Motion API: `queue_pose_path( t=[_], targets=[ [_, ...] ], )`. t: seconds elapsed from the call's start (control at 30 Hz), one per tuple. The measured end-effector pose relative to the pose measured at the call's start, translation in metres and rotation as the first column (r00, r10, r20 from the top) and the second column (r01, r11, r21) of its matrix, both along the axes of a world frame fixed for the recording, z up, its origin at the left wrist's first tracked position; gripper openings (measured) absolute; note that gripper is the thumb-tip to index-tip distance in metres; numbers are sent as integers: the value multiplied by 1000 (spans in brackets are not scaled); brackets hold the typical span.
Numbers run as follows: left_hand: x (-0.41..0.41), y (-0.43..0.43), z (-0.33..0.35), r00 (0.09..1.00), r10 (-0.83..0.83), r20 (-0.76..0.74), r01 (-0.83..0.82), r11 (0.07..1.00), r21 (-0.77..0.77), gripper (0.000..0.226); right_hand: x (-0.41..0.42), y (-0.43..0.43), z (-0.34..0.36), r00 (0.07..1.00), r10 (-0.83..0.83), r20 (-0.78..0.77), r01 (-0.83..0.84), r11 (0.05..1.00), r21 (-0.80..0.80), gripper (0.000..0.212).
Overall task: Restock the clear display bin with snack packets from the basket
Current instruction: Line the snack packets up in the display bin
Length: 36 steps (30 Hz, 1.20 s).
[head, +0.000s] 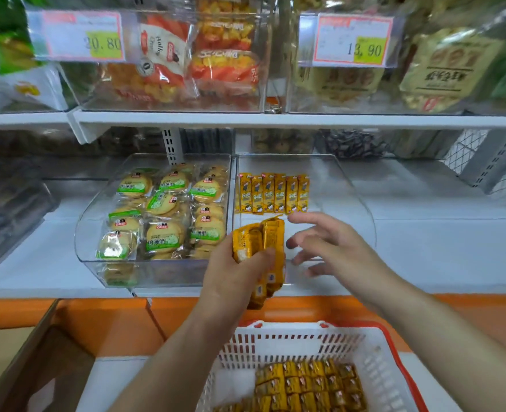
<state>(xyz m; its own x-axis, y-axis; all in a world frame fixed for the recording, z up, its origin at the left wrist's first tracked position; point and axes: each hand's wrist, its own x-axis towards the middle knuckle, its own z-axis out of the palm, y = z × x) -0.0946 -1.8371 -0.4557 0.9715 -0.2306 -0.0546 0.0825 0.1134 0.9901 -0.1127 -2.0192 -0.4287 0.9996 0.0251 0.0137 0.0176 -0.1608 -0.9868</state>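
Head view: left hand (237, 272) grips a bunch of yellow packets (259, 242), held over the front edge of the clear bin (347, 179). Right hand (332, 248) hovers just beside them, fingers spread, holding nothing. A row (274, 193) of like packets stands at the bin's back. Below, the basket (305, 340) holds many more.

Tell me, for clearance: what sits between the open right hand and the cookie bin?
The left hand, gripping a bundle of yellow packets; the head view shows it.
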Motion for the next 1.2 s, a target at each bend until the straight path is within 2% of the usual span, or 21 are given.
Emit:
queue_pose_path(
  t=[0.1,0.23,0.27,0.33,0.4,0.43,0.5,0.63,0.7,0.77,0.87,0.93,1.03,1.13,1.2],
  targets=[
    [-14,-8,3,994,-101,35,101,995,-1,16,-19,9,-4,1000,-29,-3,29,999,-16,24],
    [-28,-9,7,974,-215,65,215,977,5,17,-32,2,1,998,-28,-49,25,999,-43,60],
    [-32,-9,7,968,-241,63,240,971,15,17,-36,-1,3,998,-30,-56,27,998,-58,58],
    [-39,-13,8,965,-259,35,259,966,28,24,-43,-8,5,999,-36,-37,33,997,-67,37],
    [-44,-17,9,969,-247,-21,247,969,-17,32,-47,-17,5,998,-67,-10,68,997,34,12],
    [-45,-17,9,968,-245,-50,241,968,-64,35,-49,-21,6,996,-92,-8,92,988,120,9],
    [-46,-15,10,961,-262,-91,249,959,-135,36,-52,-27,9,990,-135,-32,139,953,268,20],
    [-48,-13,9,960,-252,-124,233,961,-150,28,-54,-34,5,990,-125,-72,142,932,332,15],
    [-47,-13,8,968,-213,-130,196,972,-127,26,-54,-36,2,991,-112,-72,129,941,312,12],
    [-46,-12,9,976,-168,-140,150,980,-130,25,-55,-40,2,995,-92,-30,96,961,260,20],
    [-42,-11,12,987,-84,-140,58,982,-181,23,-58,-38,2,989,-8,146,-8,994,108,38],
    [-40,-11,13,994,-35,-101,19,987,-157,17,-60,-30,0,970,63,236,-60,998,-18,42],
    [-39,-11,13,997,24,-67,-31,994,-108,9,-63,-15,-7,954,131,268,-113,990,-81,33],
    [-37,-8,13,997,39,-65,-45,994,-101,17,-64,-8,-11,952,137,274,-114,989,-97,20],
    [-36,-6,14,997,46,-68,-54,993,-108,22,-62,-8,-12,956,85,281,-59,993,-99,11]
  ],
)
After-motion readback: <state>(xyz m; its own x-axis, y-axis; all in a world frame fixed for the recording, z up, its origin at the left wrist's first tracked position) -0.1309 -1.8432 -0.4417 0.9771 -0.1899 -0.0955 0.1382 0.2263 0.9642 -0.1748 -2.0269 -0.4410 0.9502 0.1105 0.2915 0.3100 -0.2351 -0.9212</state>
